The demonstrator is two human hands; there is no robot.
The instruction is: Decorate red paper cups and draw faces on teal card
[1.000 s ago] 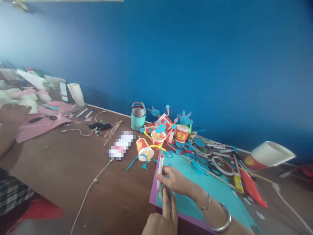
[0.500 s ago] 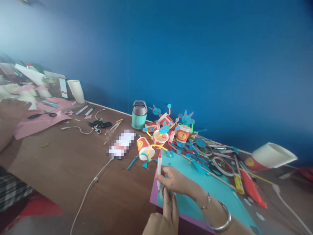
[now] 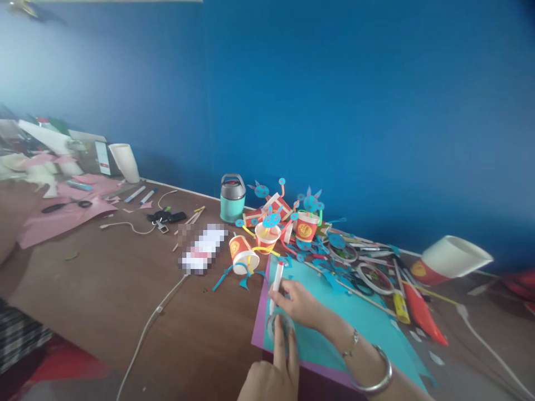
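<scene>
My right hand [image 3: 298, 302] is closed around a white marker [image 3: 277, 281] with a red end pointing up. The marker stands nearly upright, its lower end at the edge of a small roll of tape [image 3: 273, 324]. My left hand [image 3: 276, 370] comes from below, index and middle fingers stretched out and holding the roll down; its other fingers look curled. Under the roll lies a light blue paper sheet [image 3: 334, 334], on top of a purple sheet [image 3: 259, 320] that shows along the left and front edges. My fingers partly cover the roll.
Beyond the sheet stand paper-cup figures [image 3: 307, 227] and a turquoise flask [image 3: 232, 200]. Tape rolls, sticks, a yellow glue tube [image 3: 401, 308] and a large paper cup [image 3: 455, 259] lie right. Leftward are a phone [image 3: 204, 248], its cable [image 3: 159, 310], keys [image 3: 162, 225] and another person's arm [image 3: 10, 217].
The marker has moved round the roll's far edge, its top now tilted a little to the right. My left fingers still press the roll. The whole view has shifted slightly.
</scene>
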